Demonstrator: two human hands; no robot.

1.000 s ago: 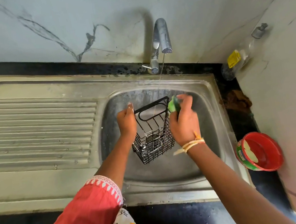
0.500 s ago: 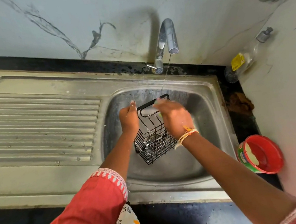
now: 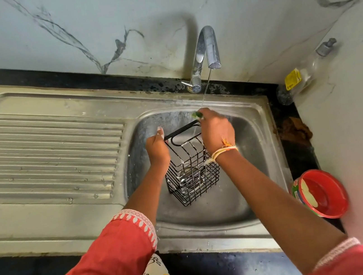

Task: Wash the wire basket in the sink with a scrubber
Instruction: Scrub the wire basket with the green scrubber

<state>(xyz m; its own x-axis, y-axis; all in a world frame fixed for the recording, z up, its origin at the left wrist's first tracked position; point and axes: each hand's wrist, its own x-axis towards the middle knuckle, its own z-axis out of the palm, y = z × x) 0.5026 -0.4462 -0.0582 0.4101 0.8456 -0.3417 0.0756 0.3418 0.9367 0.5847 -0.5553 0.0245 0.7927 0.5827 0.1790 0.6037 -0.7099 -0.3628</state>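
I am in the middle of the scrubbing step. Taking the sink (image 3: 270, 147) as my landmark and going from its left side: the ribbed draining board (image 3: 43, 156) is to the left of the bowl. Over the bowl, my left hand (image 3: 157, 149) grips the left end of the wire basket's (image 3: 193, 178) top rim, fingers curled round the bar, and keeps the basket steady. The basket is inside the bowl, near its middle, upright but a little tilted; I cannot tell if its bottom touches the steel. My right hand (image 3: 216, 131) is at the right end of the rim, closed around the green scrubber (image 3: 197, 114), of which only a small tip shows above my knuckles. A thin stream of water from the tap (image 3: 206, 50) falls just there.

The basket is black, made of thin wires in a grid, tall and narrow, with a flat bar loop at the top. White foam sits on some wires.

Next, I think, the scrubber must go down the side wires and inside, while the left hand turns the basket.
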